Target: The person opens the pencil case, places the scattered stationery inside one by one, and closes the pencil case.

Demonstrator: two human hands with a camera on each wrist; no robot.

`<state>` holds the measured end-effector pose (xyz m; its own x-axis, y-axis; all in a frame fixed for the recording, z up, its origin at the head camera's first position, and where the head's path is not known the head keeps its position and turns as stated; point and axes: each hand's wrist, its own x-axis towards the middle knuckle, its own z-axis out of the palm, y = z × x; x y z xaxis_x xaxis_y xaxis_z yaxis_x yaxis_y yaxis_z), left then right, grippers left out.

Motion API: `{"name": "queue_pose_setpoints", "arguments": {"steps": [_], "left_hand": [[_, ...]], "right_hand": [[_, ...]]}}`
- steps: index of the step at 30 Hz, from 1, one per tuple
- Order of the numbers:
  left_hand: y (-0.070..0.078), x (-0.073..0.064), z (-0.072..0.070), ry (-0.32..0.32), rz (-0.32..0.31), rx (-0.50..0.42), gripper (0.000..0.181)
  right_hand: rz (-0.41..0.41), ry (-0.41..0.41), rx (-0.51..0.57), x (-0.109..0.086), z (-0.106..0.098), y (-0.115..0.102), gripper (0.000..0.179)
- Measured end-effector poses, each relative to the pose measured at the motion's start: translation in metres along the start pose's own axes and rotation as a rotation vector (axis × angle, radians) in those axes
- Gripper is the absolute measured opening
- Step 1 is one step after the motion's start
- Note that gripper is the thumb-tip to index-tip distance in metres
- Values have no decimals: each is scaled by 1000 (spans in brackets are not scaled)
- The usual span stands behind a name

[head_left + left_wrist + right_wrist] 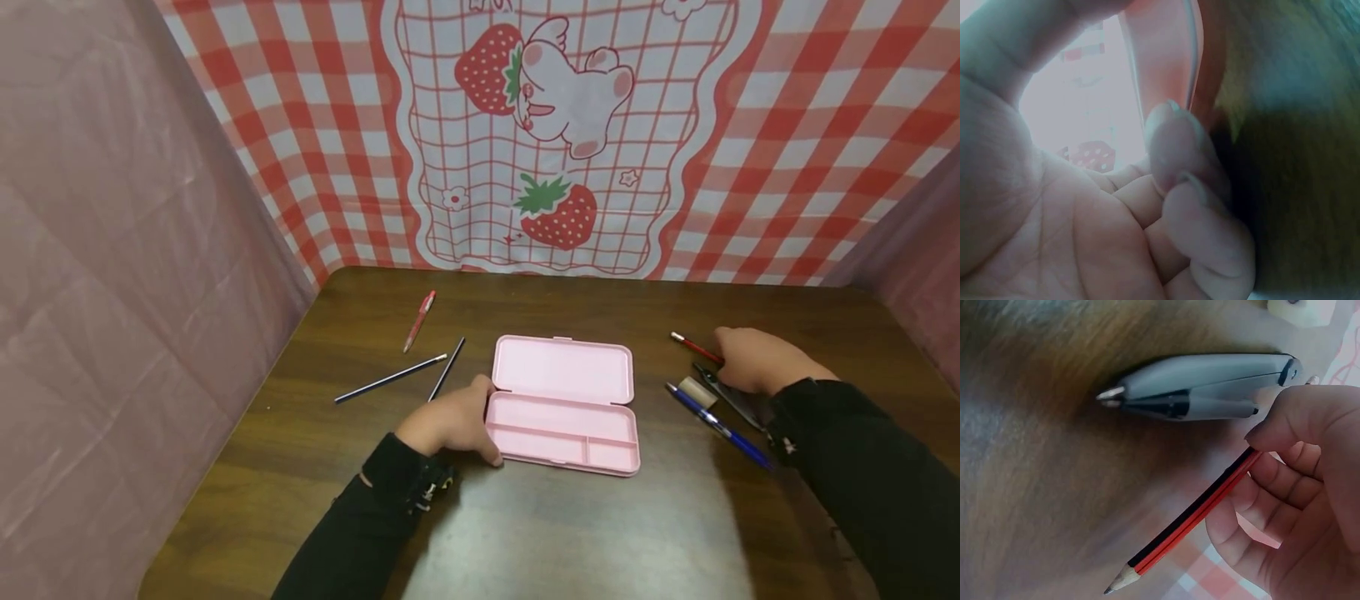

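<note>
An open pink pencil case (562, 433) lies on the table, its lid (562, 369) folded back toward the far side. My left hand (453, 419) holds the case by its left end, thumb at the front corner. In the left wrist view the pink case wall (1161, 56) shows between thumb and fingers. At the right, my right hand (757, 358) pinches a red and black pencil (1188, 515) between thumb and fingers, its sharpened tip free. A grey drawing compass (1204, 378) lies beside that hand, its metal points showing in the right wrist view.
Right of the case lie a blue pen (720, 425) and a small tan block (697, 392). On the left are a red pen (418, 323), a dark blue pencil (390, 379) and another dark slim stick (447, 369). A checked cloth (337, 125) hangs behind the table.
</note>
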<state>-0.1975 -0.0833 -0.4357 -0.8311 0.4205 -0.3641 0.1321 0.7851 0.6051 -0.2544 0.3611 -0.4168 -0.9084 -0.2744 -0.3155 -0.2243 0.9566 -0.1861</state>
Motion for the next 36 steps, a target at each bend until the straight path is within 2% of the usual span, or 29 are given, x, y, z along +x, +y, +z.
{"name": "queue_pose_setpoints", "arguments": {"steps": [12,18,25,36], "left_hand": [[0,-2,-2,16,-4,13,93],[2,-1,0,18,18,10,91],[0,-2,3,24,19,-4,91],[2,-1,3,17,18,-9,92]], "right_hand": [[-61,70,-24,3,-4,-10,21],[-69,104,29,-1,-8,-21,21],[-98,176,127,-1,-13,-47,22],[-145,195,99,-2,-18,-91,21]]}}
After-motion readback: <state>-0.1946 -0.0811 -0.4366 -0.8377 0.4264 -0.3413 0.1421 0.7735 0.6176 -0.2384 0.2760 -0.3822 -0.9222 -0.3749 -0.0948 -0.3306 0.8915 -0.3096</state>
